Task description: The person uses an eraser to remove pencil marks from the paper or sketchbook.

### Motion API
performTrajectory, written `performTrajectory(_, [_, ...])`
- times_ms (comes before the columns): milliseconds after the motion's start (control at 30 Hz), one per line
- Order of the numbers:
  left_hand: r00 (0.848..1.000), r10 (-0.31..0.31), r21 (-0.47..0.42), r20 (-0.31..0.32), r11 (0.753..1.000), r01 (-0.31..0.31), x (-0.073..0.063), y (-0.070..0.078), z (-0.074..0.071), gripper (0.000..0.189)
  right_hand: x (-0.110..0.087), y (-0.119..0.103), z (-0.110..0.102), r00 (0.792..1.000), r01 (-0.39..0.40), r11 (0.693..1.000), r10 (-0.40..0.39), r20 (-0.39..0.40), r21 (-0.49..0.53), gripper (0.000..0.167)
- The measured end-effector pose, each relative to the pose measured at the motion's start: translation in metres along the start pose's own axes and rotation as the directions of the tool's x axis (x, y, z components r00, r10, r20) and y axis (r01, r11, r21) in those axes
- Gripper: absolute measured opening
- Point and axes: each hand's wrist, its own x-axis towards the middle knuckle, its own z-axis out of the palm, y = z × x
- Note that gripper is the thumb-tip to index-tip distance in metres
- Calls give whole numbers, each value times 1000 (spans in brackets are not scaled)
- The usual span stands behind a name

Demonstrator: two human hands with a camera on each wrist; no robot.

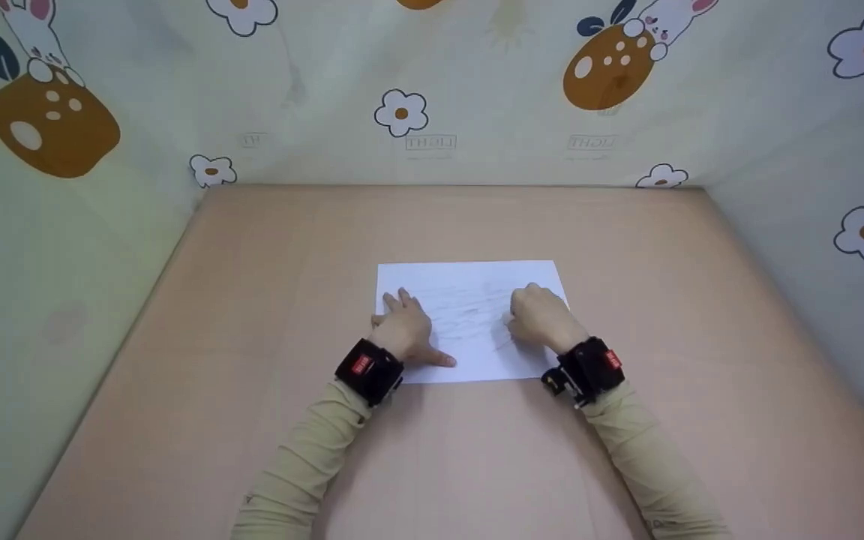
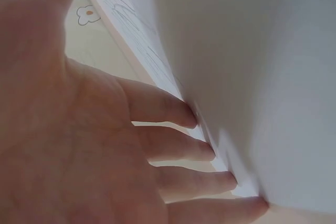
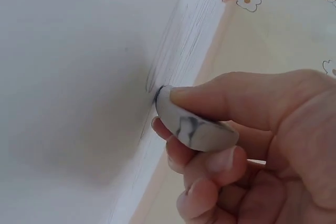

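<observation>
A white sheet of paper (image 1: 477,277) with grey pencil strokes over its middle lies on the table. My left hand (image 1: 404,330) rests on the sheet's left part, fingers spread and thumb stretched toward the lower middle. In the left wrist view its straight fingertips (image 2: 184,113) press on the paper. Near the right edge, my right hand (image 1: 543,316) pinches a whitish eraser (image 3: 181,124) between thumb and curled fingers. Dark smudges mark the eraser's side, and its darkened tip touches the paper beside the strokes. In the head view the right hand mostly hides the eraser.
The light brown tabletop (image 1: 289,247) surrounds the paper. Behind it hangs a pale cloth (image 1: 327,90) printed with flowers and rabbits, which also runs along the left and right sides. Each wrist carries a black camera band, the left one (image 1: 370,371) beside the paper's lower-left corner.
</observation>
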Motion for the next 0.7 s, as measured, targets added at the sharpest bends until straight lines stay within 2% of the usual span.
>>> performTrajectory(133, [1000,-3,-19,23,1000,3,0,-3,-1,129,0,-12,5,990,141,989,-141,-11,50,44])
performTrajectory(200, [999,-10,-40,35,999,12,1,-4,-1,130,0,-16,7,984,177,981,-177,-11,82,47])
performTrajectory(300, [999,-17,-67,50,998,20,2,-4,-2,131,0,-12,6,992,124,989,-125,10,80,44])
performTrajectory(467, [998,-3,-65,56,998,7,2,-3,-1,129,0,8,0,999,-48,999,48,10,16,38])
performTrajectory(533, [999,9,-56,50,998,-6,3,-3,0,128,-1,10,0,999,-50,998,50,-11,-26,33])
performTrajectory(600, [999,16,-58,41,998,-13,3,-4,0,127,-3,7,1,1000,4,998,-5,-21,-56,28])
performTrajectory(700, [999,20,-65,37,998,-17,4,-4,1,127,-5,-5,5,987,157,985,-160,-28,-73,25])
